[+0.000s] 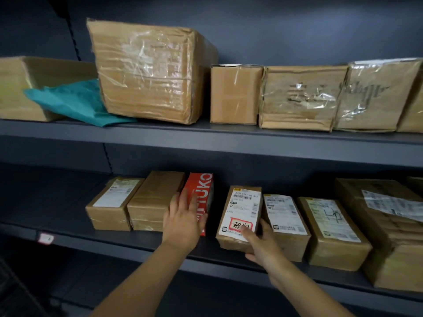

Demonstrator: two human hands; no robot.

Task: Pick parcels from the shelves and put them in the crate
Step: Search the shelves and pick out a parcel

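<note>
– On the lower shelf [137,245], which one is in play?
– It's the white-labelled parcel [240,213], mid-row. There's a gap on its left, then the red box [203,191]. On its right a second labelled parcel [286,216] sits close alongside; can't tell if they touch.
– Hands?
– Grip: right hand [261,245] has it by the near end, thumb on top of the label, fingers curled round the front right corner and underneath. Idle: left hand [183,223] is flat with fingers straight, holding nothing. It lies across the red box's near face and the edge of the brown box [151,202] beside it. Contact looks likely, but blur stops me confirming.
– Orientation?
– Long axis runs front to back, short end toward the person, near end at the shelf lip. So the pull is straight out along that axis, toward the body.
– One hand enough?
– My read: probably, it's a small box. The right side is tight and the left has room. If a second grip is needed, the left hand comes in through that gap. It's just beside.
– Risk?
– Dragging the right-hand neighbour forward with it.
– And the crate?
– Not in view. Nothing shows which way the parcel goes after the pull.
</note>
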